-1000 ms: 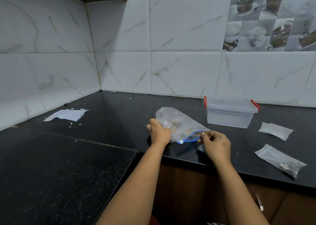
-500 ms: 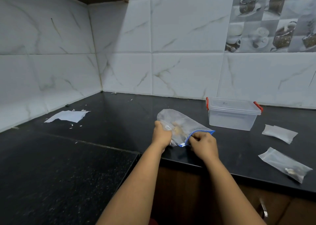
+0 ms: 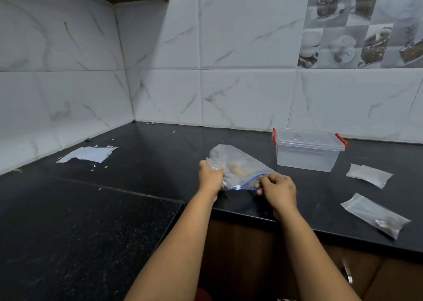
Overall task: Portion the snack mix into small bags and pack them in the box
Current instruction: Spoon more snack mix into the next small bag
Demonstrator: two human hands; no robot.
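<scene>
the fingers (image 3: 263, 181) of the right hand (image 3: 278, 192) are curled and pinch the blue zip edge (image 3: 248, 181) of a big clear zip bag (image 3: 238, 165). the fingers of the left hand (image 3: 210, 175) are clamped on the crumpled left side of the same bag, near its mouth. the bag is thin, soft plastic, a little cloudy, and pale brown snack mix (image 3: 238, 171) shows through it as a small heap. the bag lies low over the tabletop (image 3: 160, 163), close to the front edge, where the black stone ends above a brown cabinet front.

behind and to the right stands a clear rectangular plastic box (image 3: 307, 155) with red clips at its two ends and its lid on; it is apart from the bag. further right, two small clear bags lie flat: one (image 3: 368, 175) near the box, the other (image 3: 375, 215) close to the front edge with a few dark pieces in one corner. between them and the hands the stone is bare.

the tabletop is glossy black with fine speckles and turns a corner to the left, where a torn white paper (image 3: 88, 154) lies near the wall with small scraps beside it. the walls are white marble-look tiles.
</scene>
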